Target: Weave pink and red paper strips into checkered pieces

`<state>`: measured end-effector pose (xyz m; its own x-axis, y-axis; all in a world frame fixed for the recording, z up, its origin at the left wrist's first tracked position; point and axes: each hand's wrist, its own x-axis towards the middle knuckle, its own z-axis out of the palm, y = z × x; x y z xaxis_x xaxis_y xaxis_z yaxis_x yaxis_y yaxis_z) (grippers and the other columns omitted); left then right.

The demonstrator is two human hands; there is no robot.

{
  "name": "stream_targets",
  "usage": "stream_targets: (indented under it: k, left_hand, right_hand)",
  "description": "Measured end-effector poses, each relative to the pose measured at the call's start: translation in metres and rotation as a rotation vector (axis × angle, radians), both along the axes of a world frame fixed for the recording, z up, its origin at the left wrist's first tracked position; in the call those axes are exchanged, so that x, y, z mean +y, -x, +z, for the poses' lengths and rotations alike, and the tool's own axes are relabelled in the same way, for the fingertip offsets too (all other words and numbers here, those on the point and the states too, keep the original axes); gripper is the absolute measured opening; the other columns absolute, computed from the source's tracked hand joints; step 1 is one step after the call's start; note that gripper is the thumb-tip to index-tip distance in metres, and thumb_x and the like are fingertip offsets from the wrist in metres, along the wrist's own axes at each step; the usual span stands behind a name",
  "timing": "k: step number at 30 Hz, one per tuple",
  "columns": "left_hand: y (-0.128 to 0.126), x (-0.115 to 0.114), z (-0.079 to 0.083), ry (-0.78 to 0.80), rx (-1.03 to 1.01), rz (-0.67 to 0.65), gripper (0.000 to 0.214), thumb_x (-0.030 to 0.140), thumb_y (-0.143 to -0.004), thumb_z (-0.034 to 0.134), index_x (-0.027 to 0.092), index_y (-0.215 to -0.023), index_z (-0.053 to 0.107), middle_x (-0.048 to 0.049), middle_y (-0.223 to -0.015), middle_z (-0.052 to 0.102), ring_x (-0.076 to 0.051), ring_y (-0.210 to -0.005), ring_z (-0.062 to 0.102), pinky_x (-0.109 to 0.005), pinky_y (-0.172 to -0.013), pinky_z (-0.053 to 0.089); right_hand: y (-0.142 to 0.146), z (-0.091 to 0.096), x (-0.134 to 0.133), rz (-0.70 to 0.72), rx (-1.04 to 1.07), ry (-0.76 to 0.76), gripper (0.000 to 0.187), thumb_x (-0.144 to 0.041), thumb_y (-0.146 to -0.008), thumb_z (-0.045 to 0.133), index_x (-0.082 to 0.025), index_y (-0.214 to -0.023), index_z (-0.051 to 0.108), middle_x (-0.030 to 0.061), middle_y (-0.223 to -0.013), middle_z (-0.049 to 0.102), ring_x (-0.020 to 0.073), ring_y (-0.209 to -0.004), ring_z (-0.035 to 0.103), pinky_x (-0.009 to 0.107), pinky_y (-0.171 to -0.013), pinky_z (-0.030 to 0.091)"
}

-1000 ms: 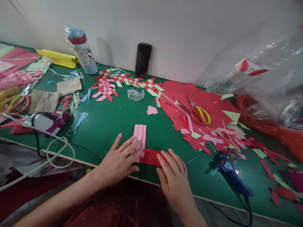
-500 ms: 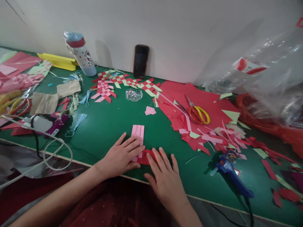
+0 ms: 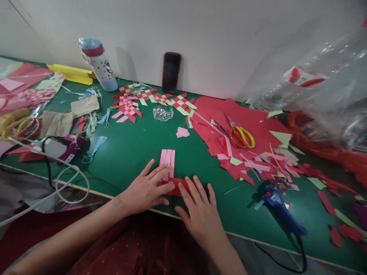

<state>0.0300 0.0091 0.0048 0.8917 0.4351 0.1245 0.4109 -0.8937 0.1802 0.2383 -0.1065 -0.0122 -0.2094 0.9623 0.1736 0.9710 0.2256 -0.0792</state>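
Note:
Near the front edge of the green table lie pink paper strips, side by side and pointing away from me. A red paper piece meets their near end, running to the right. My left hand rests with fingers spread over the pink strips and the left end of the red piece. Flat on the right part of the red piece lies my right hand, its fingers apart. How the pink and red papers join is partly hidden under my left fingers.
Woven paper pieces, a dish of beads and a phone are at the back. Scissors lie on red paper at right, near a blue glue gun. A bottle, tassels and a white cable are left.
The red piece and the near ends of the pink strips sit slightly farther from the table's front edge. Both hands stay nearly in place, and the view has shifted a little.

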Motion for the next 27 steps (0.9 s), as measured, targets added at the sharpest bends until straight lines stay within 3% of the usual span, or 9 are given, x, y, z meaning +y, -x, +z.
stream_targets:
  k: [12, 16, 20, 27]
  left_hand:
    - [0.004, 0.008, -0.002, -0.043, -0.009, -0.052, 0.042, 0.056, -0.09, 0.053, 0.031, -0.124, 0.057, -0.0115, -0.151, 0.037, -0.031, -0.142, 0.03, -0.058, -0.116, 0.015]
    - [0.01, 0.0, -0.001, -0.028, -0.043, 0.027, 0.043, 0.05, -0.089, 0.058, 0.023, -0.123, 0.057, -0.014, -0.144, 0.045, -0.03, -0.14, 0.035, -0.055, -0.117, 0.019]
    - [0.027, -0.014, 0.0, -0.007, -0.1, 0.103, 0.032, 0.04, -0.091, 0.059, 0.021, -0.117, 0.061, -0.0094, -0.136, 0.054, -0.027, -0.138, 0.038, -0.051, -0.118, 0.02]
    - [0.051, -0.028, -0.004, -0.041, -0.034, 0.015, 0.052, 0.05, -0.092, 0.054, 0.025, -0.139, 0.048, -0.0059, -0.145, 0.049, -0.025, -0.141, 0.033, -0.05, -0.12, 0.013]
  right_hand:
    - [0.0, 0.0, 0.0, -0.011, -0.023, -0.002, 0.05, -0.043, -0.094, 0.048, -0.023, -0.14, 0.05, 0.0068, -0.15, 0.044, 0.0311, -0.139, 0.033, 0.054, -0.111, 0.016]
    - [-0.001, 0.001, 0.001, 0.017, -0.058, 0.003, 0.05, -0.043, -0.095, 0.045, -0.022, -0.141, 0.047, 0.008, -0.151, 0.042, 0.032, -0.14, 0.032, 0.056, -0.11, 0.019]
    - [0.0, 0.005, 0.001, 0.015, -0.072, -0.016, 0.051, -0.043, -0.096, 0.043, -0.02, -0.141, 0.047, 0.0114, -0.151, 0.041, 0.0337, -0.14, 0.03, 0.057, -0.108, 0.023]
    - [0.015, 0.012, 0.002, 0.052, -0.001, -0.034, 0.046, -0.047, -0.095, 0.045, -0.026, -0.134, 0.056, 0.0088, -0.148, 0.046, 0.0345, -0.14, 0.029, 0.057, -0.109, 0.021]
